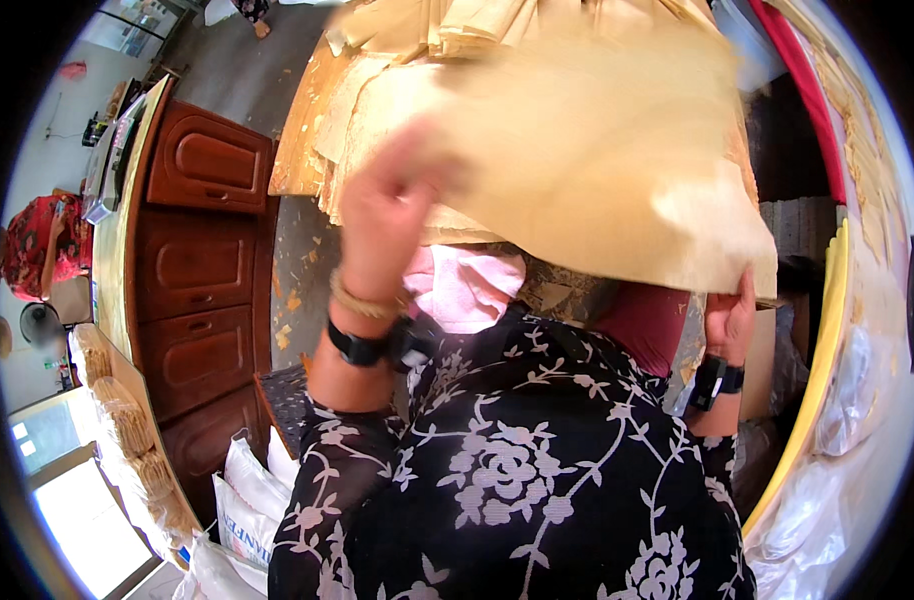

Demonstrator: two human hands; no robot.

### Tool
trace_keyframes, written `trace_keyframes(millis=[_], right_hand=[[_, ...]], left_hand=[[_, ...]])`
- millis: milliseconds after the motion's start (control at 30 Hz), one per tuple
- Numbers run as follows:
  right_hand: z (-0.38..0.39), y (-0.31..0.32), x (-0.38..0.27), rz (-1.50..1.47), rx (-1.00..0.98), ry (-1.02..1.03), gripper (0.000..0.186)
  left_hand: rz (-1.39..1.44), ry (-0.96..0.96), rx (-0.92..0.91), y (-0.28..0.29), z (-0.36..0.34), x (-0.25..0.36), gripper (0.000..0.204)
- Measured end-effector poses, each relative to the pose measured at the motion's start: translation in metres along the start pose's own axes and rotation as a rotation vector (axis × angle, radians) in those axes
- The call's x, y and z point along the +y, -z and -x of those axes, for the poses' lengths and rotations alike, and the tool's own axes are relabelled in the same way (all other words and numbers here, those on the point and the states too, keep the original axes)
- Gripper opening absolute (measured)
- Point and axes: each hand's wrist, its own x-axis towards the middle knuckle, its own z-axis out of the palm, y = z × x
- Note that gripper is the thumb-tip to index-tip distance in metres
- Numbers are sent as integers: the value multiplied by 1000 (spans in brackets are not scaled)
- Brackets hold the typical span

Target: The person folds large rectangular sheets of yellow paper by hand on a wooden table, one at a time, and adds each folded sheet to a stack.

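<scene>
A large, thin tan sheet (597, 170) is raised over the table in front of me, its far left part smeared by motion. My right hand (729, 318) pinches its near right corner, thumb on top. Beside the sheet's left edge is my left hand (397, 190), curled and blurred; whether its fingers grip the sheet I cannot make out. Under both lies a stack of similar tan sheets (362, 110) with ragged edges, partly hidden by the raised one. Folded tan pieces (477, 25) are heaped at the far side.
A pink cloth (467, 285) lies near my lap. Brown wooden cabinets (202, 255) stand on the left, with white sacks (252, 490) and packed tan bundles (127, 415) nearer. Flakes litter the floor (295, 265). Another person (47, 240) is far left. A yellow edge (827, 330) curves along the right.
</scene>
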Motion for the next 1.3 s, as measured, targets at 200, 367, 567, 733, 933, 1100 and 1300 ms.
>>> trace_keyframes(millis=[200,367,567,733,933,1100,1300], right_hand=[[-43,-52,49,293,-45,-92,26],[-47,-73,66,435,-3,-209,25],[-37,-69,52,436,-58,-166,28],[-16,-86,53,407,-149,-159,26],[5,-65,52,674,-616,329,26],[9,5,23,406,-15,-61,31],[10,15,34,273,-43,-280,35]], left_hand=[[-236,293,366,87,-41,-119,43],[-880,115,287,111,-30,-182,51],[-1567,239,200,36,-29,-100,75],[-739,-585,-392,-96,-15,-85,67],[-821,-206,-553,-178,-17,-110,41],[128,505,-172,-158,-38,-150,25],[289,495,-202,-160,-36,-149,24]])
